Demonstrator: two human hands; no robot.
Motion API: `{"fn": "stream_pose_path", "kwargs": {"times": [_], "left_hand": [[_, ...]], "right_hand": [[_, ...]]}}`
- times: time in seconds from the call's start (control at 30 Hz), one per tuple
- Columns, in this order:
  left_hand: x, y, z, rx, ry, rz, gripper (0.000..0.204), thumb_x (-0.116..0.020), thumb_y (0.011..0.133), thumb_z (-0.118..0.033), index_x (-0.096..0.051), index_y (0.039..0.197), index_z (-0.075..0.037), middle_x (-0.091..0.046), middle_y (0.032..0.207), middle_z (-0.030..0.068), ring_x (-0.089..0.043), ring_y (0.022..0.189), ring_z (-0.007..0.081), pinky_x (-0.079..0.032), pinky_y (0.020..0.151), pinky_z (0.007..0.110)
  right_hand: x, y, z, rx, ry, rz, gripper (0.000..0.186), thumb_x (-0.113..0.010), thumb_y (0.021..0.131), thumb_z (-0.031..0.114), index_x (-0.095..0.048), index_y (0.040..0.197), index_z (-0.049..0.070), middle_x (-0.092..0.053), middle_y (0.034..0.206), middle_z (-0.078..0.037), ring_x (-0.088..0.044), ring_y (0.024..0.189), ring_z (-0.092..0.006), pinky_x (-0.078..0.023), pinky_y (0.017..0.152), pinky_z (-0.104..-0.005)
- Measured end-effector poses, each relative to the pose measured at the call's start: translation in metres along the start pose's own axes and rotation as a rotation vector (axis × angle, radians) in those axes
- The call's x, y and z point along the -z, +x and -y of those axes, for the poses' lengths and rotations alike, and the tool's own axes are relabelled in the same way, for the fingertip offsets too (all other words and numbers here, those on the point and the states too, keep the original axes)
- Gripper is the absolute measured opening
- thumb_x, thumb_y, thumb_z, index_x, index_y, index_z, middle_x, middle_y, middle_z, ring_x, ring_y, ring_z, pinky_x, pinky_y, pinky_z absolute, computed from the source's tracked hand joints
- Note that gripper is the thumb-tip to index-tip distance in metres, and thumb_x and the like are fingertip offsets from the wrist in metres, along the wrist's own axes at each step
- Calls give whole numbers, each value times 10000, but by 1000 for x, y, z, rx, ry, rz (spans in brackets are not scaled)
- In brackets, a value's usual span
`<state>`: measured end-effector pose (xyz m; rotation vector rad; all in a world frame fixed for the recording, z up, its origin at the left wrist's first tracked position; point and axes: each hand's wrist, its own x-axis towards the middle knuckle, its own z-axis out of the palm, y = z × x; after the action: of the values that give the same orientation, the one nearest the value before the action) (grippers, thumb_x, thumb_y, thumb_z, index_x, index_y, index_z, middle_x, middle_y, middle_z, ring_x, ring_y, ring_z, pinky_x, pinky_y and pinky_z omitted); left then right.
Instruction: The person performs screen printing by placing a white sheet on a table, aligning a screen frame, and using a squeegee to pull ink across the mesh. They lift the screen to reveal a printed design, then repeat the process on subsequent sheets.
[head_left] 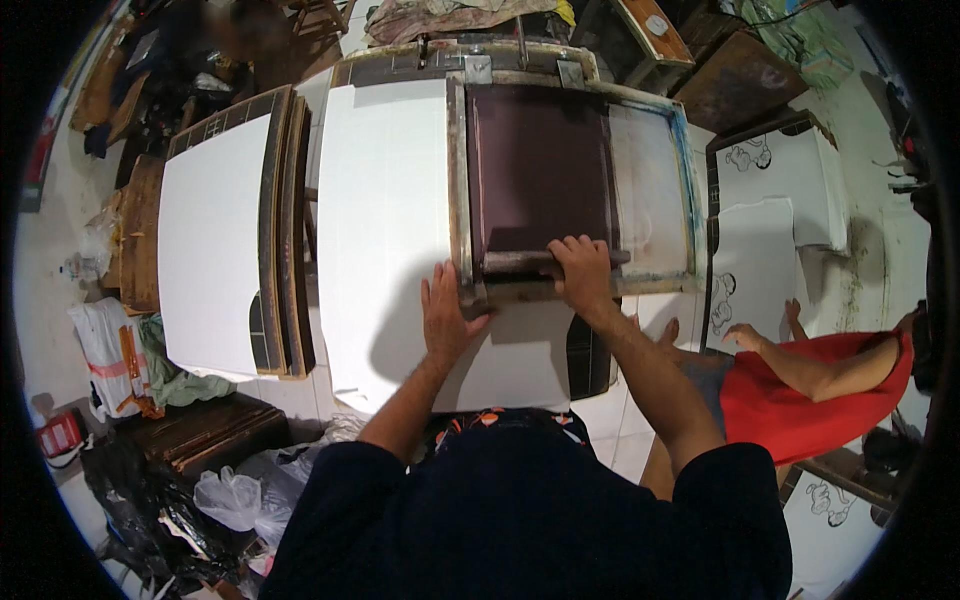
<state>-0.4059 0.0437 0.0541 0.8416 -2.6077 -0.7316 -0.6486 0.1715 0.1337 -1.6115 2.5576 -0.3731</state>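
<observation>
A screen-printing frame lies over a stack of white sheets on the worktable, hinged at its far edge by metal clamps. Dark maroon ink covers the middle of the screen. My right hand is closed on a long squeegee at the screen's near end. My left hand rests, fingers apart, on the white sheets beside the frame's near left corner, its fingertips and thumb at or very close to the frame's edge.
A board stack with a white sheet stands left. At right, a co-worker in red reaches beside printed white sheets. Plastic bags and wooden boards lie at lower left; a wooden stand is at the back.
</observation>
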Motion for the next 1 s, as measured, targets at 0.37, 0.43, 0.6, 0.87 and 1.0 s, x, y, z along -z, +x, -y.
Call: {"fn": "stream_pose_path", "kwargs": {"times": [0.37, 0.43, 0.6, 0.87, 1.0], "left_hand": [[-11, -4, 5, 34, 63, 37, 1339, -971, 593, -419, -229, 1592, 76, -400, 1577, 295, -322, 1538, 428, -203, 1254, 639], [-11, -5, 5, 35, 64, 43, 1342, -974, 586, -417, -231, 1591, 72, -396, 1580, 294, -318, 1542, 426, -200, 1257, 638], [-12, -5, 3, 60, 54, 46, 1337, -981, 581, -424, -248, 1583, 72, -395, 1595, 270, -323, 1545, 409, -209, 1257, 626], [-9, -3, 1, 51, 61, 27, 1348, -991, 558, -384, -249, 1581, 83, -393, 1600, 264, -317, 1547, 407, -216, 1255, 624], [-11, -3, 0, 26, 73, 12, 1343, -984, 568, -387, -246, 1580, 97, -391, 1600, 274, -323, 1544, 410, -215, 1256, 622]], "right_hand": [[-13, 288, -105, 80, -116, -304, 381, -819, 744, 172, -666, 1094, 163, -680, 1028, -59, -633, 1048, -278, -457, 891, -467], [-18, 290, -104, 67, -114, -326, 342, -800, 782, 172, -668, 1097, 168, -684, 1041, -57, -632, 1053, -278, -454, 914, -469], [-44, 200, -74, 29, -188, -384, 367, -784, 766, 88, -676, 1102, 186, -645, 1052, -35, -609, 1053, -286, -439, 933, -454], [-19, 273, -98, 69, -156, -428, 452, -846, 711, 152, -655, 1118, 183, -647, 1042, -32, -616, 1028, -280, -446, 923, -452], [-26, 246, -91, 17, -185, -371, 419, -807, 735, 139, -638, 1115, 188, -631, 1038, -22, -607, 1035, -277, -444, 889, -440]]}}
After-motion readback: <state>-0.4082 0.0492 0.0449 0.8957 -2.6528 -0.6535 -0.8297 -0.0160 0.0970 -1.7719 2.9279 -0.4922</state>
